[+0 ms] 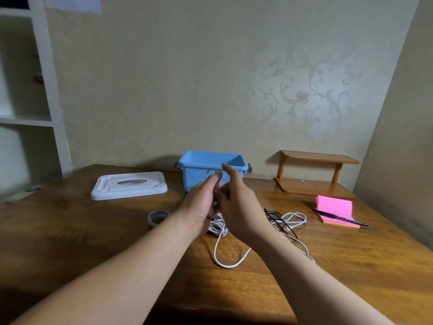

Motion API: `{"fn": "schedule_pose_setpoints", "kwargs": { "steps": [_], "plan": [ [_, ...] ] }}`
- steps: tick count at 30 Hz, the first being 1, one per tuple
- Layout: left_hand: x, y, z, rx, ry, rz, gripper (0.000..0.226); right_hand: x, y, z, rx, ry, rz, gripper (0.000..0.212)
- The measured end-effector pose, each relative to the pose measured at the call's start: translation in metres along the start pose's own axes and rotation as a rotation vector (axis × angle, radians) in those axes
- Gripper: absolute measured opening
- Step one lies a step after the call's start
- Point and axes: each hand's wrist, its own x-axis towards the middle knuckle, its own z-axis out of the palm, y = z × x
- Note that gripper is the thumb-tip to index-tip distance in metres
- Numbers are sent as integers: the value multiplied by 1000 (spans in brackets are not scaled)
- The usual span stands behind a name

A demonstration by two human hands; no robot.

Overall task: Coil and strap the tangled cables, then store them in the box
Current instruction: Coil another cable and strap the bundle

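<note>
My left hand [201, 202] and my right hand [236, 202] are raised close together over the wooden table, in front of the open blue box [212, 160]. Between them hangs a bundle of white cable [219, 227], and a small loop shows above my left fingertips. My left hand grips the bundle. My right hand's lower fingers curl at the cable while its forefinger points up. One white loop [228, 265] trails on the table toward me. More white cable [294, 218] and a dark cable [280, 222] lie tangled to the right.
The box's white lid [128, 185] lies at the left back. A bluish strap roll [157, 218] sits left of my left wrist. A wooden two-tier stand [316, 177], a pink notepad [335, 208] and a pen [339, 218] are at the right. White shelves [30, 90] stand far left.
</note>
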Motion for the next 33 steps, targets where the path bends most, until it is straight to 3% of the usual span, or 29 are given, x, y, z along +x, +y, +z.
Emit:
{"fn": "schedule_pose_setpoints", "kwargs": {
  "steps": [3,9,15,18,21,24,29,33],
  "plan": [
    [-3,4,5,39,133,102,32,-2,4,6,19,83,16,45],
    [13,16,-8,-197,309,139,28,-18,12,11,4,123,19,33],
    [-2,-4,-2,-123,111,127,22,-13,11,14,70,238,47,10],
    [-13,-4,5,-299,-38,-18,39,-11,9,17,-120,243,-35,10],
    [-12,-7,2,-270,-116,-3,52,-11,8,18,-177,287,-115,8],
    [-4,-7,-4,-250,71,27,28,-14,8,21,-200,186,-146,16],
    [20,19,-26,-454,274,91,29,-19,25,17,-203,34,47,14],
    [32,28,-43,-299,228,109,33,-18,26,13,-247,-243,9,7]
  ]
}}
